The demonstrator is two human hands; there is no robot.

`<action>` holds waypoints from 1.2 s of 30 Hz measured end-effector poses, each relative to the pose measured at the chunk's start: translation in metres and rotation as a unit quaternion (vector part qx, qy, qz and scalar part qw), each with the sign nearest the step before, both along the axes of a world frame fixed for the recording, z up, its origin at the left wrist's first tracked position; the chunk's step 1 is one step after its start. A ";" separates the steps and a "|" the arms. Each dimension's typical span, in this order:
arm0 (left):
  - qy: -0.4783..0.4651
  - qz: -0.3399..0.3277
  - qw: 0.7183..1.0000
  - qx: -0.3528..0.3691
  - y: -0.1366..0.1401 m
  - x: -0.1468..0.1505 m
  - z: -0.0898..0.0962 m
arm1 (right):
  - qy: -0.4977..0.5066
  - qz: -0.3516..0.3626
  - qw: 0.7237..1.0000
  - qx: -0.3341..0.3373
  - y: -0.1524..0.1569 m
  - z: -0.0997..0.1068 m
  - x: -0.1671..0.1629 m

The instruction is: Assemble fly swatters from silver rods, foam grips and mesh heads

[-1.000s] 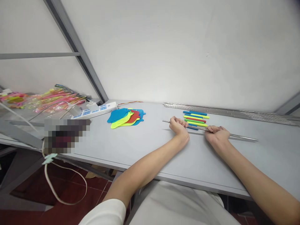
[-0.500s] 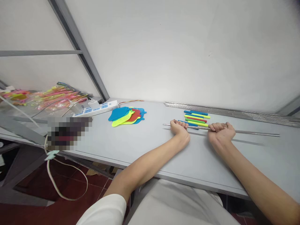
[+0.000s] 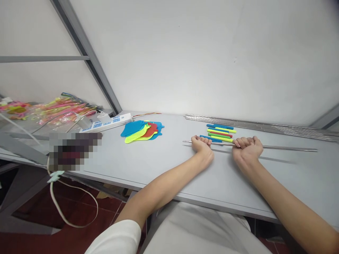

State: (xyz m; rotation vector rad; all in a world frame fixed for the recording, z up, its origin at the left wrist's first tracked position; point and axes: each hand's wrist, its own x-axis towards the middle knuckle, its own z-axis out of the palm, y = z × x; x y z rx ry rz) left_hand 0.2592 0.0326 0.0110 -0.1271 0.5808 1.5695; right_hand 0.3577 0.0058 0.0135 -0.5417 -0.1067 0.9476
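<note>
Grey bench [image 3: 164, 158] set against a white wall [image 3: 172, 63]; dark red tiled floor [image 3: 111, 215] below. Along the back of the bench, thin metal rods [image 3: 254, 125]; in front of them, coloured tubes [image 3: 220, 135]; further left, flat perforated pieces [image 3: 134, 128] overlapping, and a white power strip [image 3: 116, 121]. Single metal rod [image 3: 291, 148] in front of the tubes, its shadow on the bench: left hand [image 3: 202, 145] closed round it near its left end, right hand [image 3: 247, 149] gripping it mid-length. Fingers hide the rod's gripped stretches. Back rods cut off at right edge, plastic-wrapped items [image 3: 63, 109] at left; pixelated patch beside the strip unreadable. Versus 1 s earlier: rod nearer level, right end farther right; tubes unchanged.
</note>
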 end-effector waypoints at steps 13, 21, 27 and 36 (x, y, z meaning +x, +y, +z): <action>-0.009 0.004 1.000 -0.021 -0.001 0.001 -0.001 | -0.022 0.003 1.000 0.011 -0.004 0.000 -0.008; -0.020 -0.002 0.999 -0.027 -0.001 0.002 0.001 | -0.032 -0.001 0.999 0.015 -0.006 -0.002 -0.014; -0.046 -0.055 0.997 -0.027 0.002 0.000 0.006 | -0.066 0.003 0.997 0.041 -0.011 0.015 -0.013; -0.063 -0.162 0.984 0.042 0.007 -0.004 0.018 | 0.016 0.031 0.999 0.033 -0.004 0.021 0.009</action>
